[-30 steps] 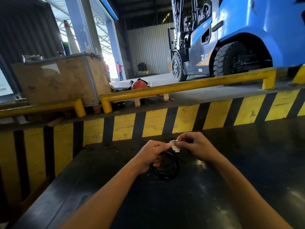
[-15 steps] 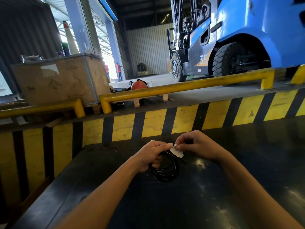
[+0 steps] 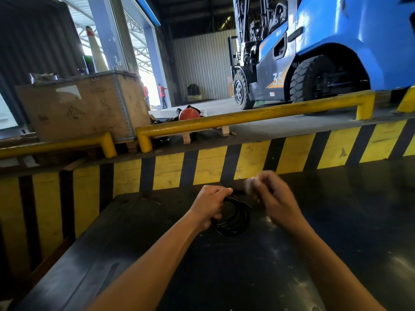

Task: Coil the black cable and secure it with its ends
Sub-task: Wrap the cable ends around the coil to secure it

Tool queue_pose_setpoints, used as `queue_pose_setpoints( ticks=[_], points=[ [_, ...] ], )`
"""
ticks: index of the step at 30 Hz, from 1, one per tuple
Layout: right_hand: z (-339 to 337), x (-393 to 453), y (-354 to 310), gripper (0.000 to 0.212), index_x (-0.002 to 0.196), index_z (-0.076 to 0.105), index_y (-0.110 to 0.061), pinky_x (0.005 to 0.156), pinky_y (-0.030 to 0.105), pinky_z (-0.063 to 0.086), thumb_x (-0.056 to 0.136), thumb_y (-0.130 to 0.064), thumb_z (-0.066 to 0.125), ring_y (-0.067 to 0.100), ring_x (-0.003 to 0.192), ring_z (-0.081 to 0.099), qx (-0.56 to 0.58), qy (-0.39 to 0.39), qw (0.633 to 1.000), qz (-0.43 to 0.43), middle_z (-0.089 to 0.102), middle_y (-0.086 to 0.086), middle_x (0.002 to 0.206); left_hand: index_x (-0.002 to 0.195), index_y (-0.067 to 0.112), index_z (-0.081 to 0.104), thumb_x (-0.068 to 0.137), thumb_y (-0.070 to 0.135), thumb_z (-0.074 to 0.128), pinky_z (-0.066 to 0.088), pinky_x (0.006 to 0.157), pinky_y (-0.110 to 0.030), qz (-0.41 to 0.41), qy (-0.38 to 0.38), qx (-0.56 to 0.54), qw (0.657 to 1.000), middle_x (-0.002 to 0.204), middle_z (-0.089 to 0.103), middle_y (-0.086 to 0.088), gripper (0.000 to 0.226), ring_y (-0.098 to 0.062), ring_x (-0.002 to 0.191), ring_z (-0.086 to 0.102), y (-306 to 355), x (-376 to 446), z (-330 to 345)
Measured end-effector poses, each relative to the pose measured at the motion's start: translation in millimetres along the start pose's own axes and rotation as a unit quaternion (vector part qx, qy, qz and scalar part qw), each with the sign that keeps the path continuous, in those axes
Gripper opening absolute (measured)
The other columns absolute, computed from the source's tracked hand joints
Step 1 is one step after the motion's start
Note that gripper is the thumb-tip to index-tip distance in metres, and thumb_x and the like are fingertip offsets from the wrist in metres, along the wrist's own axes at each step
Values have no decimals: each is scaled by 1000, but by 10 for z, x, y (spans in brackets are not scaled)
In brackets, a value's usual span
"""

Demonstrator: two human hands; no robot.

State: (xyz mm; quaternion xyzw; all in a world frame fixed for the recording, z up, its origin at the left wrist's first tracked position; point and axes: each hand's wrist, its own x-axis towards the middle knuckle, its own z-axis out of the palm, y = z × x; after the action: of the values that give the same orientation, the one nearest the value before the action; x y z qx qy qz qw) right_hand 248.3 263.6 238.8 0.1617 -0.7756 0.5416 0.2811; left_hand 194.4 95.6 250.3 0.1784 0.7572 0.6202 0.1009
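The cable is wound into a small coil just above the black table, so I judge the coiling done and the securing in hand. My left hand is closed around the coil's near side. My right hand is blurred beside it; whether it pinches the end I cannot tell. Next, that end needs wrapping round the loops and tucking.

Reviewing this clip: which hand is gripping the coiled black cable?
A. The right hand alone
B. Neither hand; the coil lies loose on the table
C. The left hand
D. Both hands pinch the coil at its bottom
C: the left hand is closed around the coiled black cable, while the blurred right hand is beside its top.
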Motion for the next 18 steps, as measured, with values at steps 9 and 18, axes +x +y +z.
queue_pose_setpoints(
  ticks=[9, 18],
  points=[
    [-79, -6, -134, 12, 97, 50, -5, 72, 26, 60, 96, -8, 39, 18, 85, 71, 170, 48, 984, 27, 68, 9, 88, 93, 9, 69, 96, 26, 52, 26, 33, -19, -29, 82, -124, 988, 55, 46, -1, 24, -8, 40, 34, -49, 7, 49],
    [211, -161, -179, 12, 92, 49, -9, 65, 23, 59, 97, -11, 39, 14, 79, 73, 223, -17, 962, 154, 67, 13, 93, 64, 10, 52, 90, 19, 56, 25, 30, -18, -38, 223, -221, 949, 40, 41, 1, 28, -7, 29, 34, 102, 34, 120]
  ],
)
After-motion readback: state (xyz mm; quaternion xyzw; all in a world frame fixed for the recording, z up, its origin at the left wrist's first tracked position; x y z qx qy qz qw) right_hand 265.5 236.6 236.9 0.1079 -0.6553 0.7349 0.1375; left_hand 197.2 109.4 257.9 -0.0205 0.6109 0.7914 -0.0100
